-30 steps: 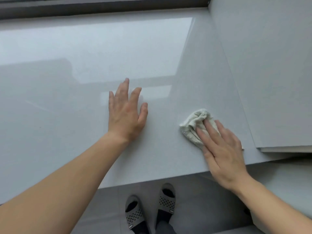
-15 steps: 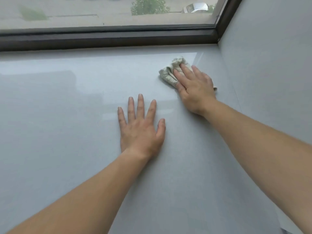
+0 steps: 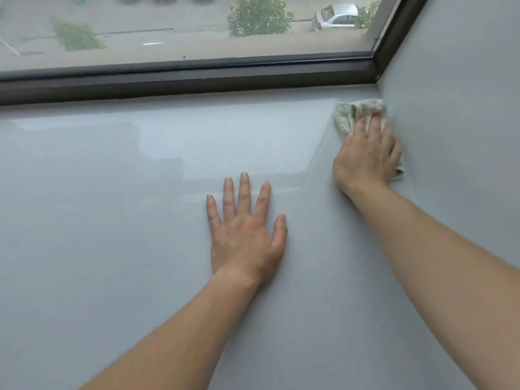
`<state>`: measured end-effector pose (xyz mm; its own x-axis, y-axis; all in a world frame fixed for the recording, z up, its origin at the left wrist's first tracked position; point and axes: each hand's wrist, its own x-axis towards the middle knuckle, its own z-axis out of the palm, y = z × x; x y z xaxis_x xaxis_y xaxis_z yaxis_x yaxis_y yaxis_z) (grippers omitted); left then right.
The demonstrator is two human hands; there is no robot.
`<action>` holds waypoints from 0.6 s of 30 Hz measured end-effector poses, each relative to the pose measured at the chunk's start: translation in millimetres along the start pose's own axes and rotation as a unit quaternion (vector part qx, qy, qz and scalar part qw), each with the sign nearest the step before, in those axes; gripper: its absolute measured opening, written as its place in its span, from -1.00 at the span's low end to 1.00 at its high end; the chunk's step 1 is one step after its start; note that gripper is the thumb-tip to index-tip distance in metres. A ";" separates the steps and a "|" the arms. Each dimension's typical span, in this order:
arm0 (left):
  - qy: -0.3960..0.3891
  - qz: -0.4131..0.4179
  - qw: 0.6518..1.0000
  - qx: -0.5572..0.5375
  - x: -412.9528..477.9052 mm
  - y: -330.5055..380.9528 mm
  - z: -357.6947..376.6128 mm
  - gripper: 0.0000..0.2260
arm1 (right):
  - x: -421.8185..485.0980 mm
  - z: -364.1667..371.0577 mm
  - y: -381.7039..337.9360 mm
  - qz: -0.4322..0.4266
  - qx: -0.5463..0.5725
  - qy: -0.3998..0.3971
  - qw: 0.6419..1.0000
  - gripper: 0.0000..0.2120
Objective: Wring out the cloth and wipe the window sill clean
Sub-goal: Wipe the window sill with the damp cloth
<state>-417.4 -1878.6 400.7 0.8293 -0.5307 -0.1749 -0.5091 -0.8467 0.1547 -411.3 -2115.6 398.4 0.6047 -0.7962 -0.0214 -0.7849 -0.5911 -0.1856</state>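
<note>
The glossy pale grey window sill point(image 3: 112, 206) fills most of the view. A crumpled off-white cloth point(image 3: 353, 112) lies in the far right corner of the sill, against the side wall. My right hand point(image 3: 367, 154) presses flat on the cloth and covers most of it, fingers pointing toward the window. My left hand point(image 3: 247, 232) rests palm down on the bare sill near the middle, fingers spread, holding nothing.
A dark brown window frame point(image 3: 183, 80) runs along the back of the sill. The grey side wall point(image 3: 455, 108) rises on the right. Through the glass are a street, bushes and a parked silver car point(image 3: 334, 16).
My right hand has slid the cloth from the sill's near right edge to the far right corner by the wall. The view has tilted up toward the window. My left hand stays planted.
</note>
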 end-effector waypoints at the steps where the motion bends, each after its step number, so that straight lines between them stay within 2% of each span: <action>1: -0.003 0.001 1.000 0.000 -0.3 0.6 -0.1 -0.40 | -12.5 -0.6 1.2 -0.008 0.001 -0.009 1.000 -0.47; 4: 0.000 -0.001 1.000 -0.001 -0.8 -0.2 0.7 -0.40 | -48.5 -2.8 22.4 -0.056 0.006 -0.022 0.998 -0.47; 8: -0.005 0.005 1.000 -0.002 -1.1 -0.9 0.4 -0.40 | -146.7 -13.8 85.7 -0.019 0.008 -0.010 1.000 -0.45; 13: -0.004 0.008 1.000 -0.012 -0.2 -3.4 1.3 -0.40 | -267.6 -28.0 136.7 -0.012 -0.001 -0.044 0.999 -0.44; 18: 0.008 0.020 0.999 -0.049 -1.8 -7.9 -0.9 -0.39 | -252.7 -28.8 126.1 -0.023 -0.036 -0.052 0.998 -0.42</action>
<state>-414.6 -1871.0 400.7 0.8125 -0.5632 -0.1508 -0.5184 -0.8162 0.2553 -667.0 -1992.7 408.7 0.6488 -0.7518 -0.1177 -0.7609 -0.6381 -0.1181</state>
